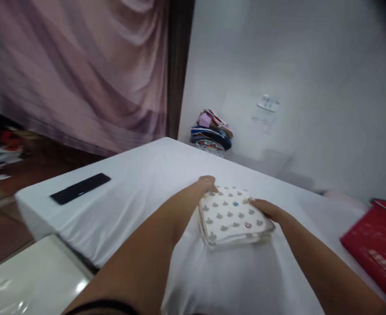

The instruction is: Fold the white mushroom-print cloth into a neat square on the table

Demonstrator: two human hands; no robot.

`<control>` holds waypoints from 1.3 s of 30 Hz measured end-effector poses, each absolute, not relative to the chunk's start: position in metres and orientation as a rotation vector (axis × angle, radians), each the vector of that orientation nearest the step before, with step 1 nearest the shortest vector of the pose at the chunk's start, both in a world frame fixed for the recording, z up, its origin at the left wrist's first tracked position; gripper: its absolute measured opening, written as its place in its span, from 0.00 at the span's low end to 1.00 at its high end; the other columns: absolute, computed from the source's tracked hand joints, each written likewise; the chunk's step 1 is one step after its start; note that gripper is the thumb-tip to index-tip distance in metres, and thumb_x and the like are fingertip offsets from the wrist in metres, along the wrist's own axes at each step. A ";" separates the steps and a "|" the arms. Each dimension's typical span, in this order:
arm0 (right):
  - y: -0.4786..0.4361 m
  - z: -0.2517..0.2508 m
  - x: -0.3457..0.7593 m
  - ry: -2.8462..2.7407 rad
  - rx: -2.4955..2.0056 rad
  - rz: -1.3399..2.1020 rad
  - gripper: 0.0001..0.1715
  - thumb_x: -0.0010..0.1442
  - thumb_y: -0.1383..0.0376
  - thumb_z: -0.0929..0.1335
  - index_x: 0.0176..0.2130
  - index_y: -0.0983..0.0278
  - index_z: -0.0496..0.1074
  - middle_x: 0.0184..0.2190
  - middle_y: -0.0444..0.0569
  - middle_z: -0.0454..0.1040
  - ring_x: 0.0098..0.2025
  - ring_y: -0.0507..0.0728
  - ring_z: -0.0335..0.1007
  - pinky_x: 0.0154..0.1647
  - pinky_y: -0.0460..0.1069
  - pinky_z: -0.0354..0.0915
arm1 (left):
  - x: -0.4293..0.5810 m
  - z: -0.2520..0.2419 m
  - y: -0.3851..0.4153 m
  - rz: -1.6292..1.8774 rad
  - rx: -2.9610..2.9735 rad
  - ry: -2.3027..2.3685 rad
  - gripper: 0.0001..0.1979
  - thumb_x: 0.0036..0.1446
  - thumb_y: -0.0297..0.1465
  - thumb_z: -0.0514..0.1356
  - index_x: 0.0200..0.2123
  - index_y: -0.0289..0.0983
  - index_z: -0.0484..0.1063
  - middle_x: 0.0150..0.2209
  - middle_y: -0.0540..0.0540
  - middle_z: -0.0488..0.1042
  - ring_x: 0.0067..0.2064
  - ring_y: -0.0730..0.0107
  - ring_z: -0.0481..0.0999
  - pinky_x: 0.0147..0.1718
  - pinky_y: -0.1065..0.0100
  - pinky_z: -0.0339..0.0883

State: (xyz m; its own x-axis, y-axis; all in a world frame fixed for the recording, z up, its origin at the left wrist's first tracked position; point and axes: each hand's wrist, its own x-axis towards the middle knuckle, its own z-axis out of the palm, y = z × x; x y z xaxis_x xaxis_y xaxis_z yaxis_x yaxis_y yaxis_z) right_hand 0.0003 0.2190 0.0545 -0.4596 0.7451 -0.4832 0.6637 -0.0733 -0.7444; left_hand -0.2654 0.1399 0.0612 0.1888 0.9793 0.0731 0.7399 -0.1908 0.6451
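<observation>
A folded white cloth (228, 214) with a grey print and a few small coloured motifs lies on the white-covered table (140, 170). Its layers show along the near edge. At its far left corner, my left hand (208, 182) is closed on the edge, thumb on top. My right hand (267, 208) grips the right side, with the thumb over the upper face. The fingers of both hands are partly hidden beneath or behind the fabric.
A flat black strip-like object (81, 188) lies on the table's left part. Folded textiles (211, 133) are piled by the wall. A red bag (378, 243) sits at the right, a glossy white surface (35, 280) at the lower left. A pink curtain (91, 74) hangs behind.
</observation>
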 end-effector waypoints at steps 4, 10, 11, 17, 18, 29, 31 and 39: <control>0.209 0.048 0.018 -1.953 -1.698 1.607 0.40 0.47 0.45 0.68 0.52 0.65 0.63 0.51 0.57 0.67 0.47 0.60 0.68 0.45 0.51 0.66 | -0.289 0.033 0.142 0.734 1.689 2.072 0.25 0.42 0.42 0.63 0.46 0.42 0.68 0.45 0.38 0.70 0.46 0.54 0.69 0.42 0.53 0.63; 0.184 0.037 0.051 -1.814 -1.625 1.803 0.36 0.50 0.41 0.63 0.48 0.61 0.66 0.43 0.54 0.73 0.36 0.56 0.70 0.28 0.48 0.67 | -0.295 0.014 0.091 0.924 1.680 2.176 0.29 0.53 0.43 0.53 0.55 0.34 0.58 0.58 0.36 0.58 0.57 0.52 0.58 0.52 0.55 0.55; 0.181 0.036 0.052 -1.779 -1.599 1.828 0.35 0.50 0.41 0.63 0.47 0.62 0.66 0.41 0.54 0.73 0.34 0.55 0.70 0.27 0.47 0.67 | -0.293 0.012 0.084 0.960 1.621 2.212 0.30 0.53 0.43 0.53 0.55 0.33 0.57 0.57 0.35 0.59 0.57 0.52 0.59 0.52 0.57 0.55; 0.172 0.032 0.048 -1.655 -1.538 1.782 0.29 0.49 0.46 0.67 0.44 0.61 0.67 0.37 0.50 0.73 0.32 0.53 0.68 0.26 0.46 0.65 | -0.276 0.002 0.078 0.946 1.341 2.297 0.35 0.47 0.41 0.60 0.55 0.31 0.54 0.54 0.33 0.63 0.55 0.54 0.63 0.51 0.60 0.57; 0.169 0.032 0.049 -1.645 -1.529 1.769 0.28 0.49 0.47 0.67 0.44 0.61 0.67 0.37 0.49 0.73 0.31 0.53 0.68 0.25 0.46 0.64 | -0.274 0.002 0.083 0.937 1.352 2.294 0.36 0.47 0.40 0.61 0.56 0.31 0.53 0.55 0.33 0.62 0.55 0.56 0.62 0.52 0.61 0.56; 0.103 0.022 0.082 -1.273 -1.311 1.928 0.27 0.55 0.47 0.63 0.47 0.61 0.64 0.35 0.50 0.74 0.31 0.54 0.70 0.32 0.51 0.69 | -0.243 0.029 0.096 0.789 1.759 2.286 0.27 0.52 0.36 0.58 0.54 0.34 0.59 0.58 0.37 0.59 0.59 0.57 0.57 0.55 0.60 0.52; 0.100 0.021 0.088 -1.142 -1.225 2.029 0.27 0.58 0.47 0.60 0.48 0.63 0.63 0.34 0.52 0.75 0.33 0.54 0.72 0.38 0.53 0.68 | -0.212 0.039 0.083 0.794 2.025 2.128 0.23 0.54 0.38 0.56 0.52 0.36 0.62 0.58 0.40 0.60 0.59 0.58 0.56 0.56 0.58 0.51; 0.077 0.009 0.091 -0.879 -0.939 1.999 0.21 0.58 0.54 0.63 0.48 0.62 0.63 0.32 0.48 0.74 0.34 0.53 0.72 0.42 0.51 0.67 | -0.094 0.038 0.054 0.610 2.536 1.558 0.19 0.50 0.37 0.60 0.46 0.41 0.66 0.51 0.44 0.65 0.51 0.60 0.64 0.48 0.59 0.59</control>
State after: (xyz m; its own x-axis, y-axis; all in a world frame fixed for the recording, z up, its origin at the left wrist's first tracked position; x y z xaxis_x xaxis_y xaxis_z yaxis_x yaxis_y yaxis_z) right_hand 0.0906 0.0771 0.0092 -0.4532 0.8335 -0.3162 -0.3306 -0.4866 -0.8087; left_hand -0.0943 0.0537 0.0379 0.3951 0.8745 0.2813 0.8332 -0.4701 0.2912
